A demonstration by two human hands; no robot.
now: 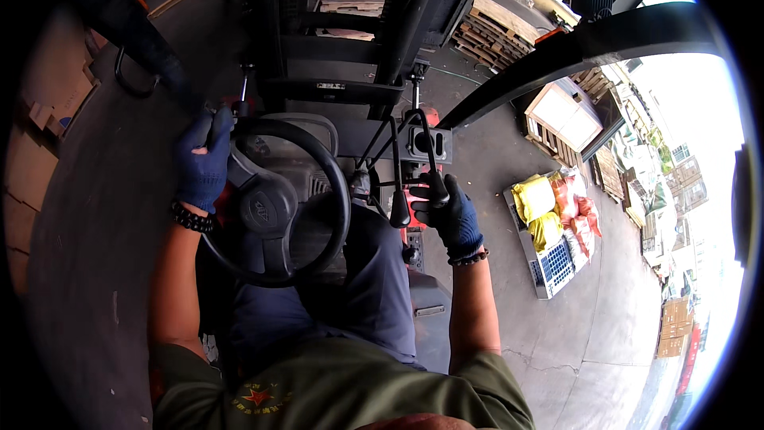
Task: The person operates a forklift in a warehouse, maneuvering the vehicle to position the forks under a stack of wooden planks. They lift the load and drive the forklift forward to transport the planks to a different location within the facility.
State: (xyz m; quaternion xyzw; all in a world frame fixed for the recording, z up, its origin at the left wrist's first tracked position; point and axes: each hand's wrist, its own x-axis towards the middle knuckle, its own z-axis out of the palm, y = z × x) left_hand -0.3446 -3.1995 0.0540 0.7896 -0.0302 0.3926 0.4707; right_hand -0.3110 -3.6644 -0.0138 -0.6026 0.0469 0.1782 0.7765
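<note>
I sit at the controls of a forklift. My left hand (202, 163), in a dark blue knit glove with a beaded bracelet at the wrist, is closed on the left side of the black steering wheel (341, 191); its fingers cover that stretch of rim. To the right of the wheel rise bent black control levers. My right hand (455, 219), gloved the same way, has its fingers curled round the knob of the outer control lever (434, 187). Just left of it, the inner lever (399, 209) hangs free of my fingers.
The forklift mast (334, 91) stands ahead, with stacked wooden pallets (497, 28) beyond. Yellow and red sacks (535, 197) lie on a low pallet at the right. A crate (563, 115) stands farther off. Cardboard boxes (32, 167) line the left; a person's dark-clothed leg (131, 28) is at upper left.
</note>
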